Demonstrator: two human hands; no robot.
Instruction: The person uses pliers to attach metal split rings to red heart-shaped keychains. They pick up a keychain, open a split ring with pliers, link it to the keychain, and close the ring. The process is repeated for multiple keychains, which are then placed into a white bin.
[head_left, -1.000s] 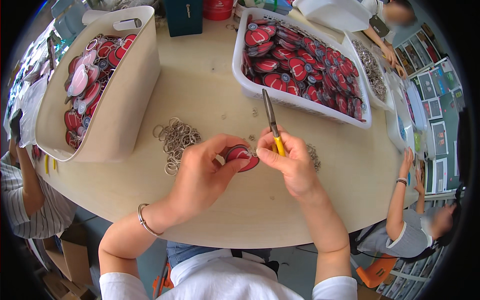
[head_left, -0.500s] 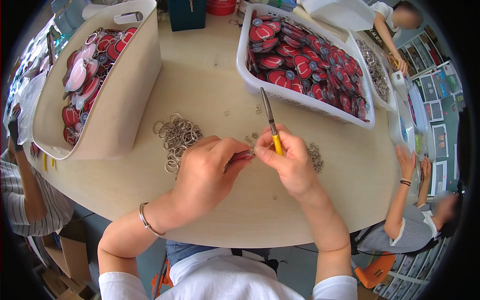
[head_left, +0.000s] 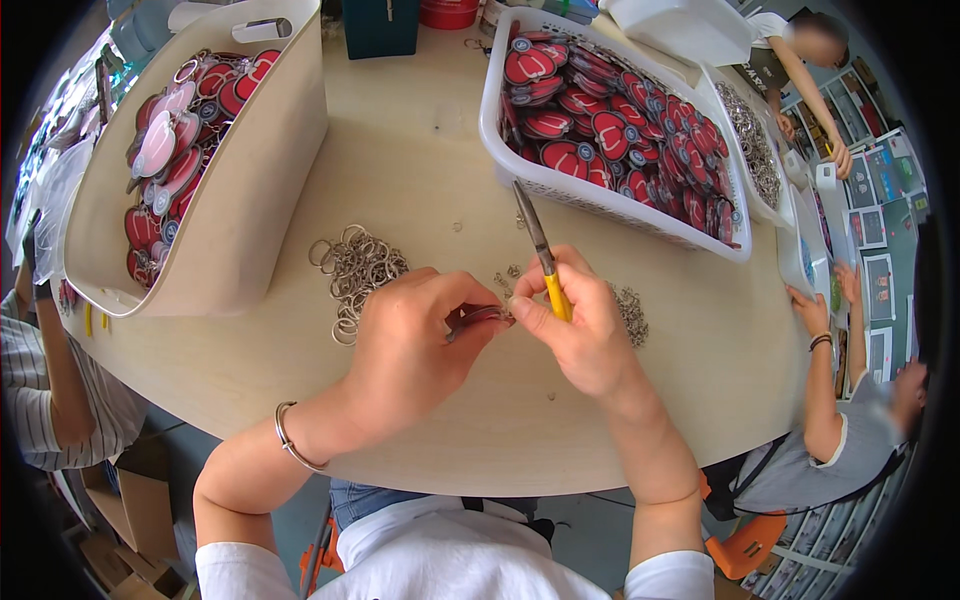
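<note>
Right now, the step looks like putting a tiny ring onto a red tag [head_left: 478,316]. The left hand [head_left: 408,328] pinches the tag between thumb and finger, above the middle of the surface [head_left: 420,165]. The right hand [head_left: 582,335] holds pliers [head_left: 544,252] with yellow handles, and its thumb and finger meet right by the tag's end. A tiny ring may be there, but it is too small to tell. The metal tips of the pliers point away from the person, toward a white basket [head_left: 620,213] full of red tags, and are well apart from the tag in hand.

I think the next move calls for keeping the tag still and lining up the small bit with its edge. If it needs squeezing, the pliers would have to turn round first. Big rings [head_left: 360,278] lie beside the left hand, and small rings [head_left: 631,315] lie beside the right one.

One second ago, the tag showed its flat red face. Now it is tipped and we mostly see its thin edge. The two hands are about where they were, with the pliers in the same grip.
</note>
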